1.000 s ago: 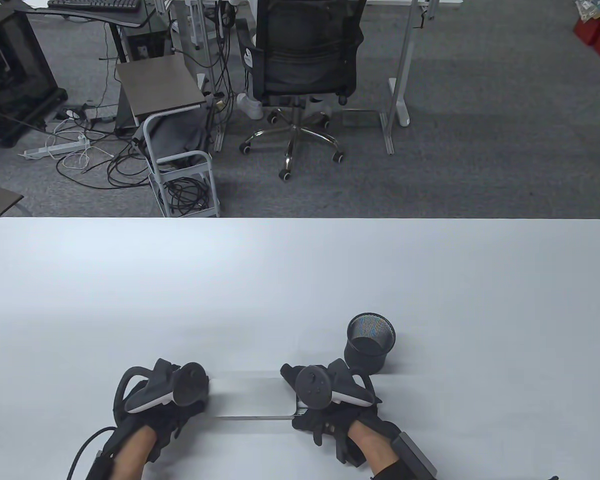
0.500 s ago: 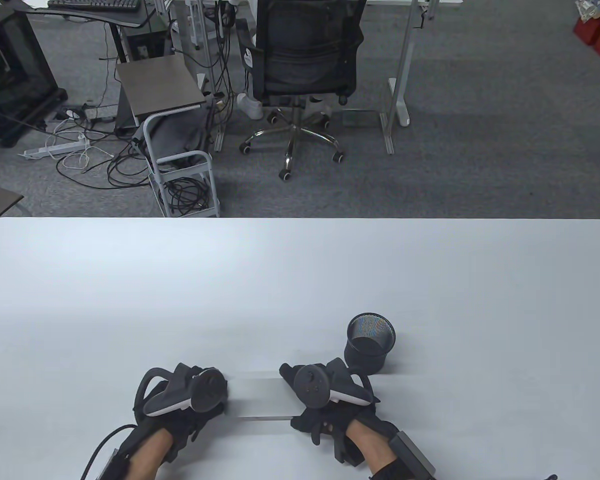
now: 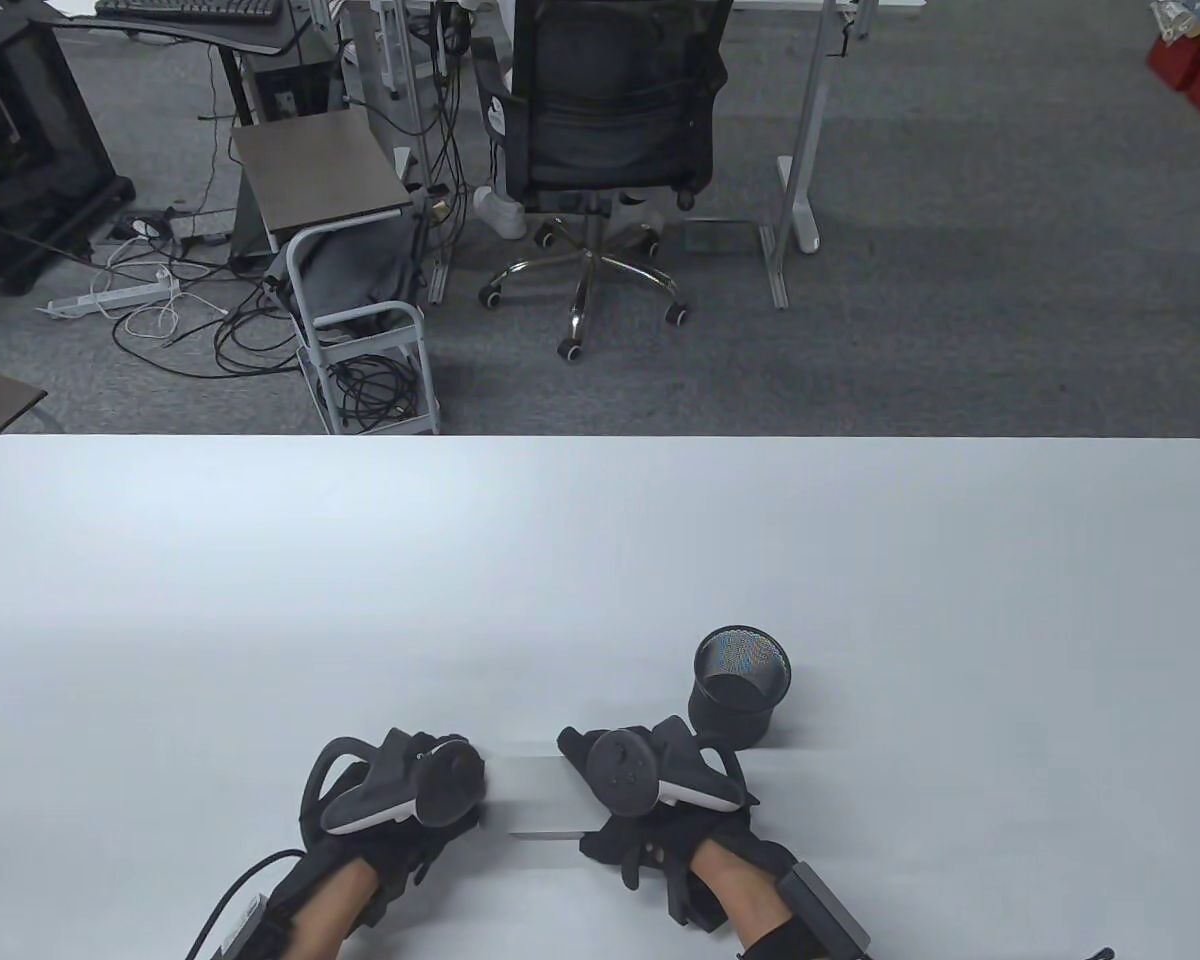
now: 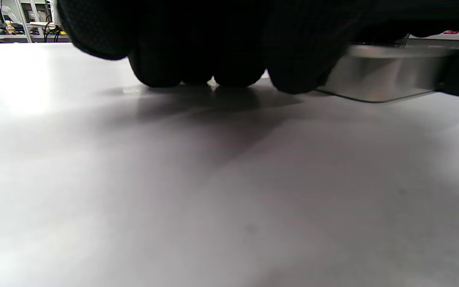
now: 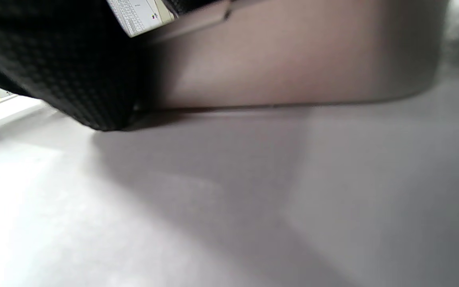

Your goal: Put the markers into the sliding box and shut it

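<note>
The sliding box (image 3: 538,796), a pale flat case, lies near the table's front edge between my two hands; only a short stretch of it shows. My left hand (image 3: 448,808) covers its left end, fingers curled down round it with their tips on the table (image 4: 197,75). My right hand (image 3: 615,815) grips the right end. The box's metal-grey side shows in the left wrist view (image 4: 385,77) and fills the right wrist view (image 5: 293,59), where a gloved finger (image 5: 66,75) lies against it. No markers are visible.
A black mesh pen cup (image 3: 741,685) stands just beyond my right hand, and nothing shows inside it. The white table (image 3: 600,560) stretches away behind it. An office chair (image 3: 600,150) and a small cart (image 3: 360,330) stand on the floor past the far edge.
My left hand has slid to the right towards the right hand, and the visible stretch of box between them has grown much shorter. The right hand has stayed put.
</note>
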`<state>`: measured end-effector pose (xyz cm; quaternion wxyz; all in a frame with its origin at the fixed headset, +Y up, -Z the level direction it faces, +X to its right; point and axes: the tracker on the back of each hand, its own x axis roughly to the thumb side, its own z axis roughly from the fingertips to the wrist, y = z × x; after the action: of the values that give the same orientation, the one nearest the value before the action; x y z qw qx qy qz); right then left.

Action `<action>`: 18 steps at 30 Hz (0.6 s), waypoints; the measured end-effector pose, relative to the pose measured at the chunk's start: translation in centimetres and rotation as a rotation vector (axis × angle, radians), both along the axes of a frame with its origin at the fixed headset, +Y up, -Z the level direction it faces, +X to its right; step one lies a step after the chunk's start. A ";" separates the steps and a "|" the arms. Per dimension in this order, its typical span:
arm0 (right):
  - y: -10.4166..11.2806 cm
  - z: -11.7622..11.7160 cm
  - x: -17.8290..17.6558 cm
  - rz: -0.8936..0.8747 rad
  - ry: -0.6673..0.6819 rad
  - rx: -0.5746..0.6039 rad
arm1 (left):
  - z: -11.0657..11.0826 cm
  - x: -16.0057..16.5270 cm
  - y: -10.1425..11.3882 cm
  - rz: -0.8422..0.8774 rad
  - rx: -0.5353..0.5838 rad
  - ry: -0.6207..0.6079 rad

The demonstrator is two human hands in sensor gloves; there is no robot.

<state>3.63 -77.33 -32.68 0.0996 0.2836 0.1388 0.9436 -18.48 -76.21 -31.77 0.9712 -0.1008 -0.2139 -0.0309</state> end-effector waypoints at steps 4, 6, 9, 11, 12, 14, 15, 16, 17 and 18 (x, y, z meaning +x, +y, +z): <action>0.0 0.0 0.0 -0.001 0.001 -0.001 | 0.0 0.5 -0.1 0.001 0.003 -0.005; 0.0 0.0 0.0 0.000 0.001 -0.002 | 0.1 0.7 -0.2 0.008 0.009 -0.011; 0.0 0.0 0.0 -0.002 0.001 -0.004 | 0.1 0.9 -0.2 0.007 0.008 -0.012; 0.0 0.0 0.0 -0.003 0.001 -0.005 | 0.2 1.0 -0.2 0.010 0.009 -0.013; 0.0 0.0 0.0 -0.003 0.001 -0.005 | 0.2 1.2 -0.3 0.009 0.008 -0.017; -0.1 0.0 0.0 -0.005 0.000 -0.005 | 0.3 1.5 -0.3 -0.001 0.016 -0.025; 0.0 0.0 -0.1 -0.005 0.000 -0.004 | 0.3 1.6 -0.3 -0.008 0.022 -0.033; -0.1 0.0 -0.1 -0.004 0.001 -0.004 | 0.3 1.7 -0.3 -0.017 0.028 -0.033; -0.1 0.0 -0.1 -0.005 0.001 -0.003 | 0.3 1.7 -0.3 -0.018 0.028 -0.034; -0.1 0.0 -0.1 -0.005 0.001 -0.003 | 0.3 1.6 -0.2 -0.015 0.027 -0.033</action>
<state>3.56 -77.39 -32.69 0.1022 0.2841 0.1394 0.9431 -16.83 -76.45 -31.45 0.9685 -0.0888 -0.2287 -0.0426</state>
